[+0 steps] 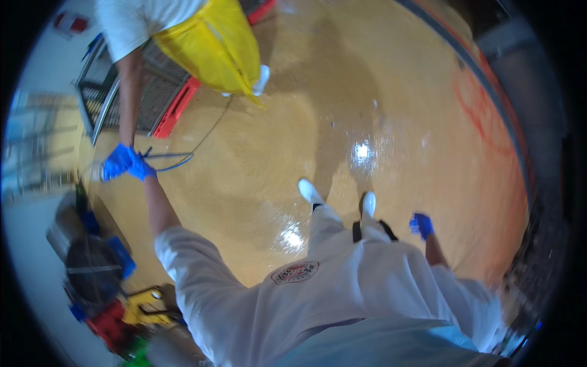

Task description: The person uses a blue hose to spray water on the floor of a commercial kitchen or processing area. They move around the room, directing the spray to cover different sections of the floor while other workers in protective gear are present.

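Observation:
My left hand (140,166), in a blue glove, reaches out to the far left and meets a co-worker's blue-gloved hand (116,161). The two gloves overlap, and a thin blue hose (174,160) loops out beside them. My fingers are closed at the hose's end; the exact grip is hidden. A small shiny piece (103,172) shows at the far side of the gloves, too blurred to name. My right hand (421,226), also blue-gloved, hangs low at my right side, its fingers curled in and nothing visible in them.
The co-worker in a yellow apron (214,46) stands at the upper left beside a dark grated platform (156,82) with a red edge (177,109). A round dark bin (93,272) and yellow equipment (147,306) stand at left. Wet tan floor (263,159) lies around my white boots (310,191).

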`<act>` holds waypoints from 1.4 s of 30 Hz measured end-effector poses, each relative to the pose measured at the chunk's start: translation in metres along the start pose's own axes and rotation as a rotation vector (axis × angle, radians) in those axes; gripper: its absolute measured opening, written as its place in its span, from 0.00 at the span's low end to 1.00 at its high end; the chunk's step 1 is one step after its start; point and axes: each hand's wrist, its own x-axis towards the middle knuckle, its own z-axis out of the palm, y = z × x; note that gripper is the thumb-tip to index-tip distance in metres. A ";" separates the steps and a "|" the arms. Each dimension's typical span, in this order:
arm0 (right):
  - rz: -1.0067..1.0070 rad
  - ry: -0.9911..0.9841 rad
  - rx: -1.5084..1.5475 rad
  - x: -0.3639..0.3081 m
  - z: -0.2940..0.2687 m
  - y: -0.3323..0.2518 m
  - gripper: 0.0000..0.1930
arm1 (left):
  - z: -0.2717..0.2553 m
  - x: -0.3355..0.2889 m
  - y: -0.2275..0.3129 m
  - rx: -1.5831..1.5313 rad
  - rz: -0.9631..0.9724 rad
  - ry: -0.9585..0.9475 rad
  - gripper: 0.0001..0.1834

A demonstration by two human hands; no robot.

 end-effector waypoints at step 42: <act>-0.082 0.485 0.698 0.049 0.644 0.184 0.12 | -0.145 -0.352 -0.126 1.013 0.914 -2.534 0.16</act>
